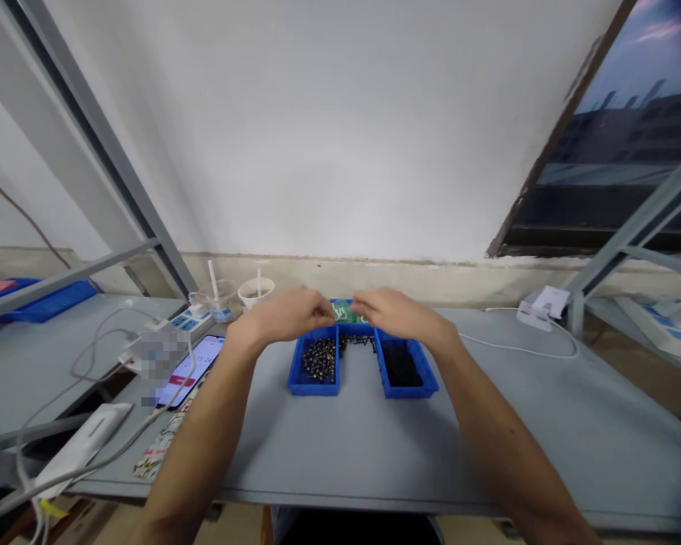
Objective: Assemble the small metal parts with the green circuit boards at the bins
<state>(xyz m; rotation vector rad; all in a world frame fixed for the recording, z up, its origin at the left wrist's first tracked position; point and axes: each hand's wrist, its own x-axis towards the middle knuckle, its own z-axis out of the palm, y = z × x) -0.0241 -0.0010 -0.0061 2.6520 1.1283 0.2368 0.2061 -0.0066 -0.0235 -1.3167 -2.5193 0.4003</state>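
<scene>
My left hand (pixel 298 313) hovers at the back edge of the left blue bin (pixel 313 389), its fingers curled together; what they hold, if anything, is too small to name. Small metal parts (pixel 320 359) fill that bin. My right hand (pixel 390 311) is above the back of the right blue bin (pixel 412 392), which holds black pieces (pixel 399 365); its fingers point inward and whether they pinch anything is unclear. Between and behind the hands sits a further blue bin with green items (pixel 343 310). Dark screws (pixel 359 341) lie between the two front bins.
At the left are a lit phone (pixel 196 371), a power strip (pixel 191 322), cables and a white cup (pixel 255 291) with a straw. A white box (pixel 550 300) with a cable stands at the right. Metal frame posts rise on both sides, with a wall behind.
</scene>
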